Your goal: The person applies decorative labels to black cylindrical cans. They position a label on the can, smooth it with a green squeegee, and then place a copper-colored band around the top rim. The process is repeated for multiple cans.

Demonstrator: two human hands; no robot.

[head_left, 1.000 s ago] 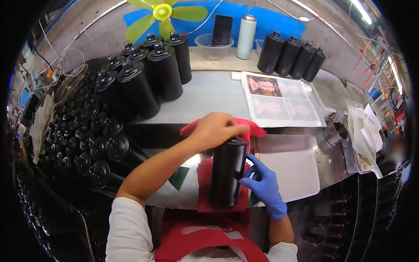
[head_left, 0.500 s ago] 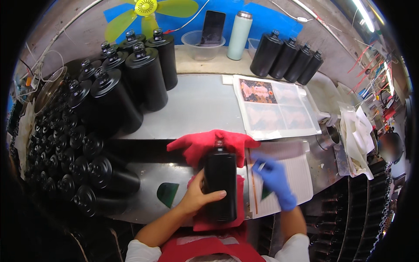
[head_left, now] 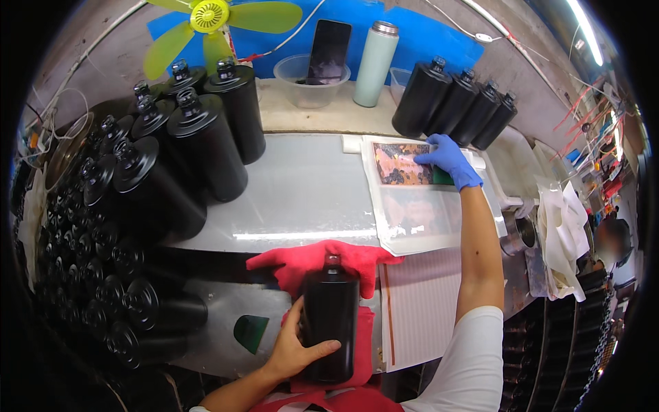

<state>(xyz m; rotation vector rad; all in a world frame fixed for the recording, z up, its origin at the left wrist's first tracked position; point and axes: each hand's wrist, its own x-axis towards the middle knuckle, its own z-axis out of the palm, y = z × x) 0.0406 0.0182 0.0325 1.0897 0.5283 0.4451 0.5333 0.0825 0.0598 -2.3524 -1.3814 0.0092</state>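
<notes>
My left hand is wrapped round the side of a glossy black bottle, its thumb across the front. The bottle lies on a red cloth with its neck pointing away from me. At the far right, my blue-gloved right hand reaches over a stack of white sheets. Its fingertips touch a patterned pink and black transfer sheet. A dark green flat scraper shows under the palm, seemingly held by the curled fingers. Another green scraper lies left of the bottle.
Black bottles crowd the left side, standing and lying. Several more stand at the back right. A shelf holds a clear bowl with a phone, a pale green flask and a fan. Lined paper lies right of the bottle.
My right hand has moved forward from the lined paper onto the patterned sheet, and the green scraper has gone from the paper to beneath that hand. My left hand keeps hold of the bottle.
</notes>
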